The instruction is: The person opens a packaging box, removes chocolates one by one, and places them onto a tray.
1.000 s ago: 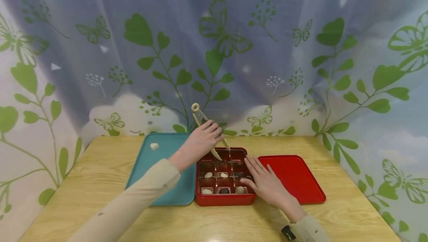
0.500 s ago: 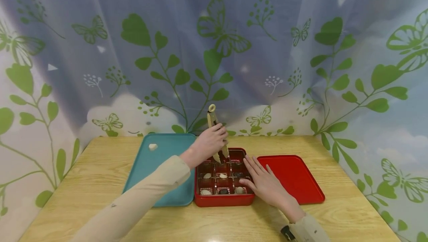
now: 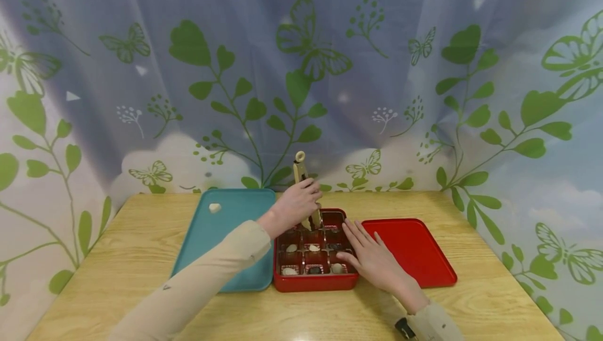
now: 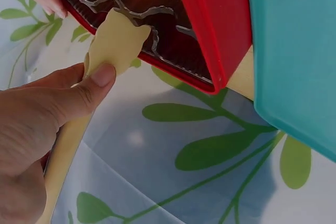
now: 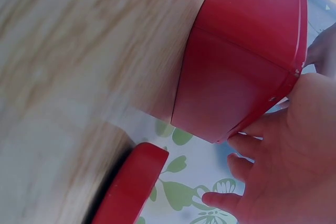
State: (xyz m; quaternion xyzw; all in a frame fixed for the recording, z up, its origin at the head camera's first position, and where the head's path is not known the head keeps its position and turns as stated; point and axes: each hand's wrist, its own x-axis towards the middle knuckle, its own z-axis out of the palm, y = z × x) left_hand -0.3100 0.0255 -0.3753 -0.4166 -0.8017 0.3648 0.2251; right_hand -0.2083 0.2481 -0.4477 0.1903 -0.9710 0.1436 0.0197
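My left hand grips a pair of cream tongs, ring end up. Their tips point down into the back middle of a red box. In the left wrist view the thumb presses on the scalloped tongs close over the clear divider; what lies between the tips is hidden. The box's compartments hold small stones: a white stone, a black stone and a grey stone in front, several more behind. My right hand rests on the box's right rim, fingers straight, also by its red wall in the right wrist view.
A teal tray stands against the box's left side, with one white stone near its far left corner. To the right lies a red lid. A patterned curtain hangs behind the wooden table.
The tongs have swung more upright, and their arms have come from wide apart to close together over the back middle of the box. My left hand has shifted slightly right; the right hand stays put.
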